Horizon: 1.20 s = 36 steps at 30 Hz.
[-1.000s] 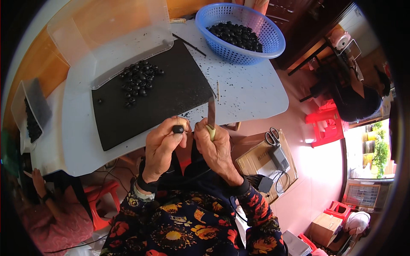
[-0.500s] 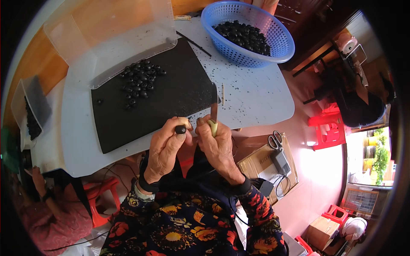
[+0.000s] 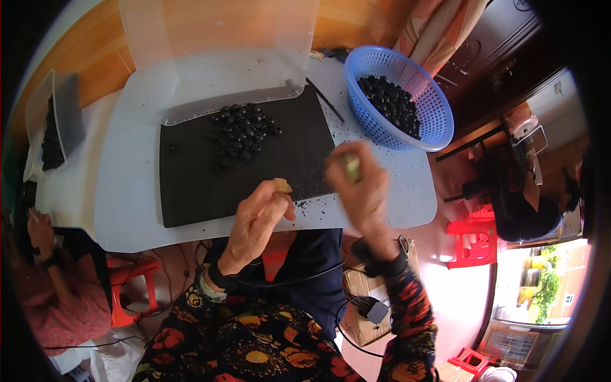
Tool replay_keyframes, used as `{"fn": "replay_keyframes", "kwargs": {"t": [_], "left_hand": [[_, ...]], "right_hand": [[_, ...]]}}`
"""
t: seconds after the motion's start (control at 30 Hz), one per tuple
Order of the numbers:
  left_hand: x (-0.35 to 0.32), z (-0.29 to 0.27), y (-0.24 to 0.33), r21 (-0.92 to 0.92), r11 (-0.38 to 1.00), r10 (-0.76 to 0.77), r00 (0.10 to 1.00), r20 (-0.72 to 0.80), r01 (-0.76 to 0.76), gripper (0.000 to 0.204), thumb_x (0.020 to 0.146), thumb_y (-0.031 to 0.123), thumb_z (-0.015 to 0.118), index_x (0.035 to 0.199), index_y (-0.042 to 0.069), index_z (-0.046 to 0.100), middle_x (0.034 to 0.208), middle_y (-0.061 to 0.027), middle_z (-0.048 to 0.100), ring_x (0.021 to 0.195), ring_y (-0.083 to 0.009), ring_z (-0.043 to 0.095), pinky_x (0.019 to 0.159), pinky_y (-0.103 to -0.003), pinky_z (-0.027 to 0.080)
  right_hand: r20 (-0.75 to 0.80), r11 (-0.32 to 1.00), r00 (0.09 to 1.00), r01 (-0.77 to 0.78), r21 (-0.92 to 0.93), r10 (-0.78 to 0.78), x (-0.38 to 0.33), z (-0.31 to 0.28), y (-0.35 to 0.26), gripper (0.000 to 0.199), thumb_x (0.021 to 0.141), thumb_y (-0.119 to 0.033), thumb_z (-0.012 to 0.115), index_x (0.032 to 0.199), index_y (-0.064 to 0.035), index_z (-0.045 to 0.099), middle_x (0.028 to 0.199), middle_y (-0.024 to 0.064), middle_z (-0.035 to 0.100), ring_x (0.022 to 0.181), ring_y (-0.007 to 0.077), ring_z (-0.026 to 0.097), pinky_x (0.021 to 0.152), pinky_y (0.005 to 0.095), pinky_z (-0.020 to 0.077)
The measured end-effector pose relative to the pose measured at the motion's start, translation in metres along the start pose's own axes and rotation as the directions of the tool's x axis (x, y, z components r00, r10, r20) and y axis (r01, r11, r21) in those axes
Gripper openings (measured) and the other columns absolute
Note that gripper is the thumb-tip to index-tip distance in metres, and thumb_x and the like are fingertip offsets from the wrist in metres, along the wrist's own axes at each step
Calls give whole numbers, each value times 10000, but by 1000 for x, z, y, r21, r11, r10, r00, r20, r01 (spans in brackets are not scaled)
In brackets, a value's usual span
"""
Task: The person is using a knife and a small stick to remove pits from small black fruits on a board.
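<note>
Seated at a white table, viewed from above

Left hand: curled at the near edge of the black mat, thumb and fingertips pinched together on something small and pale; exact item not discernible, no dark fruit visible in the grip

Right hand: raised above the table's near right part, blurred, closed around a pale yellow-green handle, judged to be a small knife; blade not visible

Heap of small dark round fruits: on the far half of the mat, just before the edge of a clear plastic lid or tray lying beyond; one stray fruit apart to the left

Blue plastic basket: at the far right corner, roughly a third full of the same dark fruits

Thin dark stick: lying between mat and basket

Dark specks and crumbs: scattered over the near right part of the mat and the white surface beside it

Second shallow tray with dark contents: at the far left edge, well apart from both hands

Another person's arm at lower left, not involved

Progress, as judged: work partly done; which of heap and basket holds finished fruit cannot be told; both still well stocked, so a substantial share appears left
</note>
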<state>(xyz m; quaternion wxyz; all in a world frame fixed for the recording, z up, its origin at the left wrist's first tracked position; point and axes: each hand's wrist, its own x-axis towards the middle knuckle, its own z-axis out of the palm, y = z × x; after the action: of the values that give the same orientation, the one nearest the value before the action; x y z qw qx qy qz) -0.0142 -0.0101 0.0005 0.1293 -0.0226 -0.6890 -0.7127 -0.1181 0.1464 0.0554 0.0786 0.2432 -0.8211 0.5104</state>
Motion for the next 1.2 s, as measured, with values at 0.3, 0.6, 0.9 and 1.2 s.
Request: {"fn": "replay_keyframes", "kwargs": {"t": [0.3, 0.6, 0.9, 1.2], "left_hand": [[0, -18, -7, -75, 996, 27, 990, -137, -38, 235, 996, 192, 445, 1039, -9, 559, 739, -48, 579, 694, -82, 502, 662, -234, 409], [-8, -23, -13, -89, 996, -37, 989, -144, 24, 293, 996, 222, 430, 923, -14, 587, 722, -24, 569, 645, -61, 451, 614, -224, 389], [-4, -28, -14, -146, 989, -39, 995, -94, 25, 267, 988, 195, 439, 924, -26, 576, 745, -50, 580, 711, -102, 529, 697, -249, 431], [11, -32, -1, -439, 873, -227, 974, 23, 213, 322, 994, 266, 451, 1029, -26, 582, 817, -46, 607, 760, -112, 571, 759, -255, 454]], "right_hand": [[-70, 988, 996, 49, -144, -59, 71, -2, 25, 145, 854, -173, 686, 930, -65, 624, 653, 54, 588, 564, 153, 552, 551, 318, 468], [392, 955, 894, 278, -104, -217, 37, 107, -2, 131, 778, -95, 669, 816, 11, 602, 761, 173, 639, 695, 357, 644, 609, 393, 507], [364, 997, 931, 37, -68, -10, 32, 94, 3, 175, 737, -103, 662, 850, 23, 617, 657, 149, 615, 571, 233, 617, 571, 328, 499], [588, 848, 783, -440, 294, 202, 9, 45, -31, 186, 801, -75, 628, 968, 7, 614, 758, 22, 606, 695, 69, 547, 627, 243, 460]]}}
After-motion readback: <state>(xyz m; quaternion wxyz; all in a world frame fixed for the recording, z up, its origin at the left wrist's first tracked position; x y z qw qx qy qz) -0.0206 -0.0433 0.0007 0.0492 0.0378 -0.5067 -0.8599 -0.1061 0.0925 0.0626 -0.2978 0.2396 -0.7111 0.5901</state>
